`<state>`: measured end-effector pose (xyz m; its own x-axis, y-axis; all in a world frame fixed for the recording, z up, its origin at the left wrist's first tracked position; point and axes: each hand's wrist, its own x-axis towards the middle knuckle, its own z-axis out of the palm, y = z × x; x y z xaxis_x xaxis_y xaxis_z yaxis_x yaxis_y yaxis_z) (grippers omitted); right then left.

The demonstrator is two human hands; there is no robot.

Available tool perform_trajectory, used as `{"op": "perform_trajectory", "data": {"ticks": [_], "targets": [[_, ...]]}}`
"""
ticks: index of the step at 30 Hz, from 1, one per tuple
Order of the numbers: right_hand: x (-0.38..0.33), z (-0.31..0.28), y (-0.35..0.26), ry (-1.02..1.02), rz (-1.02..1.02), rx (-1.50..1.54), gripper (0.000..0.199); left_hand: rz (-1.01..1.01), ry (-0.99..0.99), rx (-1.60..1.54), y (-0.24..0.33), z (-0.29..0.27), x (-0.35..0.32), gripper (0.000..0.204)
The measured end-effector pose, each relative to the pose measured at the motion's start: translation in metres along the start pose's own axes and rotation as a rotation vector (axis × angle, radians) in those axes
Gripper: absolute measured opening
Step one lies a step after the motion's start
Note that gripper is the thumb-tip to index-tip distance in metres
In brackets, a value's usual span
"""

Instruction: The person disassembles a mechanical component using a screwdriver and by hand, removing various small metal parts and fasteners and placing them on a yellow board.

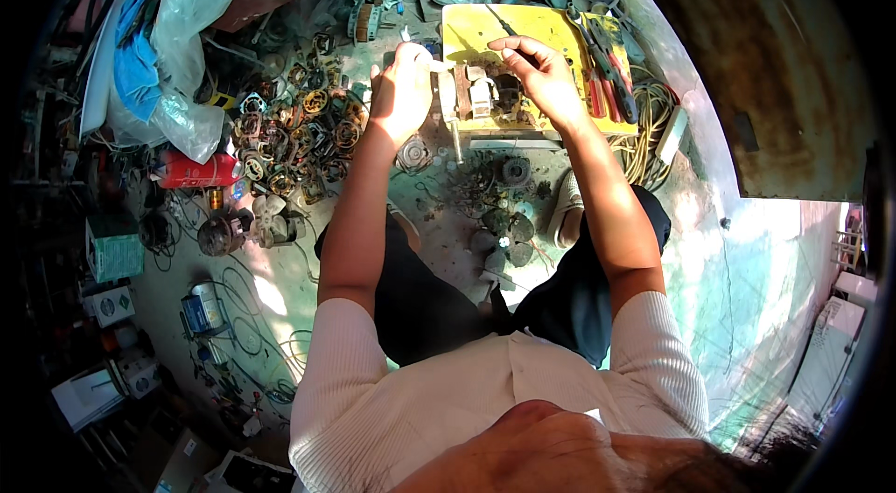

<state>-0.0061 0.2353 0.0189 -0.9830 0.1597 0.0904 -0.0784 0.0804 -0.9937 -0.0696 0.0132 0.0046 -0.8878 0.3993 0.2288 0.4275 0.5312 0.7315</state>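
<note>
My right hand (541, 73) is closed round a thin black-handled tool (504, 24), whose slim shaft points up and away over the yellow board (560, 22). My left hand (405, 90), brightly sunlit, has its fingers drawn together just left of the vise. A small white bit (405, 33) shows at its fingertips, too glaring to name. Between both hands stands a metal bench vise (461, 101), its handle bar hanging toward me. Next to its jaws sits a small motor-like part (505, 94), partly shaded.
Red-handled tools (602, 92) lie on the board's right side, beside coiled cable (651, 120). A heap of motor parts (294, 124) covers the floor at left, near a red bag (196, 169). More loose parts (504, 222) lie between my feet. A rusty panel (793, 55) stands far right.
</note>
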Motion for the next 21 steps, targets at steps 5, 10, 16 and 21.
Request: {"op": "perform_trajectory", "data": {"ticks": [5, 10, 16, 21], "targets": [[-0.006, 0.015, -0.027, 0.009, -0.029, -0.662, 0.024, 0.147, 0.091, 0.183, 0.014, -0.007, -0.006, 0.011], [0.001, 0.016, -0.016, -0.043, -0.065, -0.683, 0.026, 0.171, 0.139, 0.149, 0.022, -0.005, -0.005, 0.010], [0.017, 0.015, -0.003, -0.145, 0.169, -0.445, 0.023, 0.095, 0.093, 0.041, 0.017, -0.003, -0.005, 0.012], [0.022, 0.014, 0.007, -0.161, 0.153, -0.359, 0.022, 0.073, 0.065, 0.064, 0.015, -0.001, -0.005, 0.012]]}}
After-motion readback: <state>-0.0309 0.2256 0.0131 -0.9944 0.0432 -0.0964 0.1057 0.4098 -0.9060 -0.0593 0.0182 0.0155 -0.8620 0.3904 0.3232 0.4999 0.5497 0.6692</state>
